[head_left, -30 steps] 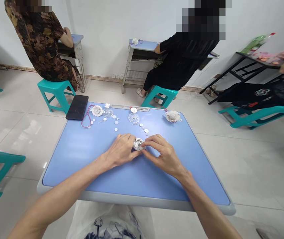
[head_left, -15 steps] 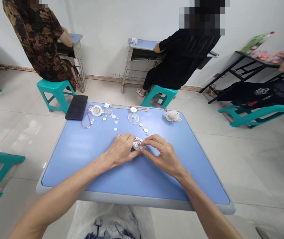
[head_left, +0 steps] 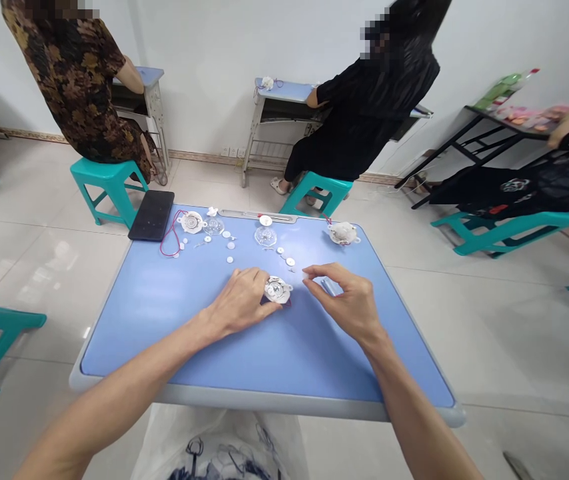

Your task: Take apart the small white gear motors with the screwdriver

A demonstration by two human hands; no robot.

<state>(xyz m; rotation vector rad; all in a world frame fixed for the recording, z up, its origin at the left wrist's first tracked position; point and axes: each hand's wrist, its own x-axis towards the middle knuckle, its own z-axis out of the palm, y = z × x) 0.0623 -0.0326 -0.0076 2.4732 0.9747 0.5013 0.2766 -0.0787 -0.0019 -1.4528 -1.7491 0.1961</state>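
Note:
My left hand (head_left: 242, 300) is closed round the left side of a white, round plastic gear housing (head_left: 277, 290), its open face up with small wheels inside. To the right of it, my right hand (head_left: 345, 300) is raised off the housing, thumb and forefinger pinching a small white plastic piece (head_left: 306, 275); its exact shape is too small to tell. Behind those fingers a clear plastic part (head_left: 332, 287) shows on the blue table. Just beyond the hands lie small white gears (head_left: 290, 262) and a clear round cover (head_left: 265, 236).
On the blue table (head_left: 164, 333) are another housing with red cord (head_left: 191, 222) at back left, a white assembly (head_left: 343, 233) at back right and a black phone-like slab (head_left: 151, 215) on the left edge. People sit at desks beyond. Teal stools (head_left: 109, 183) stand around.
My right hand has drawn away from the housing to the right, a small white piece between its fingertips. The left hand keeps its hold on the housing.

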